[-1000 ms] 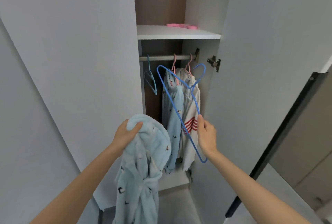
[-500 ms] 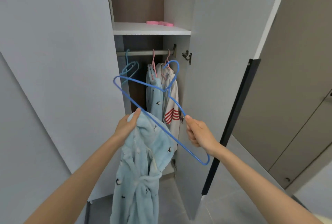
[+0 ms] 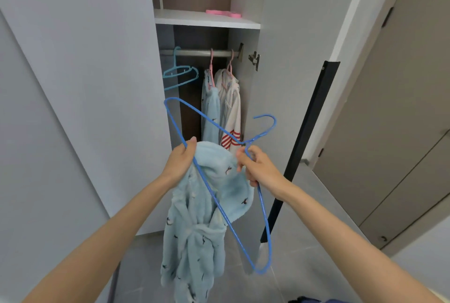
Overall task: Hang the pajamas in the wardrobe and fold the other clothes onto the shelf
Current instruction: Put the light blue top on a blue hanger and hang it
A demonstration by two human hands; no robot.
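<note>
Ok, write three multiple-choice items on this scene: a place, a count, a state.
1. Where does the pink thing lie? A) on the shelf B) on the floor C) on a chair
2. How many garments hang on the rail? A) four B) one C) two
3. The blue hanger is: A) hooked on the rail B) gripped by the right hand C) on the floor
Answers: 1 A, it rests there, above the rail; 2 C, one pale blue, one white; 3 B, the hand curls round its neck.
</note>
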